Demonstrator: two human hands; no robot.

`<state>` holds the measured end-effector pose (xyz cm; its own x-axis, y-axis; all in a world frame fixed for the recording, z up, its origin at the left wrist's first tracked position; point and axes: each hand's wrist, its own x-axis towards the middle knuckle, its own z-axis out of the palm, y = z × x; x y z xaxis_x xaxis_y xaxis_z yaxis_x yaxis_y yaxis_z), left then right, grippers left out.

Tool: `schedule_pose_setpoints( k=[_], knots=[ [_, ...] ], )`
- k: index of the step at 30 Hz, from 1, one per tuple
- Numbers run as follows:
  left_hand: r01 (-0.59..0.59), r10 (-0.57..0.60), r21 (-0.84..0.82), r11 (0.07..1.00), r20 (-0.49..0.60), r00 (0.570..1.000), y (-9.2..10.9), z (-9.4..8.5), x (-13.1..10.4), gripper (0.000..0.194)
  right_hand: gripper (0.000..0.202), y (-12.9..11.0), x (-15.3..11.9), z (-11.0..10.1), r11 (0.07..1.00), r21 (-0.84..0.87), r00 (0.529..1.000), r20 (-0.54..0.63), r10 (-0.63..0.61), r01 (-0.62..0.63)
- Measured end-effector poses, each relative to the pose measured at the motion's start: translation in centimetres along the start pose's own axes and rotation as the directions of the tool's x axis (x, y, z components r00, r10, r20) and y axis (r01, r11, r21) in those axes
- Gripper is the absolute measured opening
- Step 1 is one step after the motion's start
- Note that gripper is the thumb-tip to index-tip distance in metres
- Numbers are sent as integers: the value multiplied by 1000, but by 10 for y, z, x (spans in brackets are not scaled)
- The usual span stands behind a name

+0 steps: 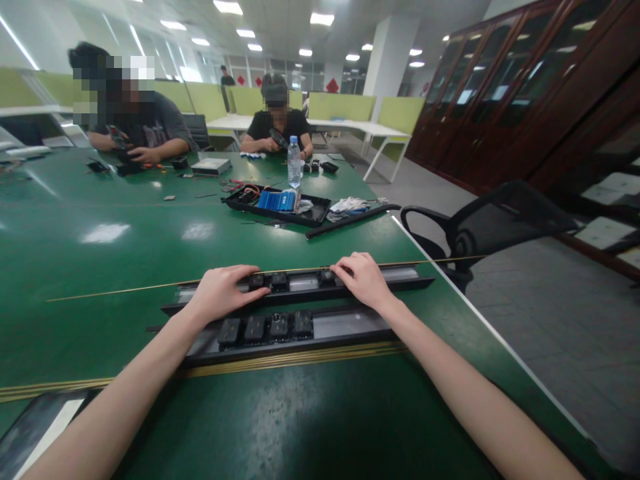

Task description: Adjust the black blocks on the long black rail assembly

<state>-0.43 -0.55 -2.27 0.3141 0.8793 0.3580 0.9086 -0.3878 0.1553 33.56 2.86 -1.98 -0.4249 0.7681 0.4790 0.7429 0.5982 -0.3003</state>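
Two long black channels lie side by side on the green table. My left hand (227, 290) reaches over the left part of the far channel (410, 284), thumb and fingers apart around a black block (257, 281). Another block (279, 281) sits just right of it. My right hand (361, 277) pinches at a thin brass rod (125, 291) above a third block (326, 276); its fingertips are too small to read fully. The rod runs along the far channel and past both its ends. In the near channel (350, 341) several black blocks (255, 328) stand in a row.
More brass rods (300, 355) lie along the near channel. Beyond are a black tray (317, 212) with a blue item, white gloves (347, 208), a black strip (350, 223) and a bottle (294, 163). Two people sit across the table; a chair (500, 223) stands right.
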Motion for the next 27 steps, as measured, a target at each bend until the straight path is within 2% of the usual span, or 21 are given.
schedule_pose_setpoints(
  k=[27],
  knots=[
    [-5, 4, 51, 999, 19, 1000, 0, -1, 0, 60, 40, 3, 1, 4, 993, -119, 998, 59, -5, 12]
  ],
)
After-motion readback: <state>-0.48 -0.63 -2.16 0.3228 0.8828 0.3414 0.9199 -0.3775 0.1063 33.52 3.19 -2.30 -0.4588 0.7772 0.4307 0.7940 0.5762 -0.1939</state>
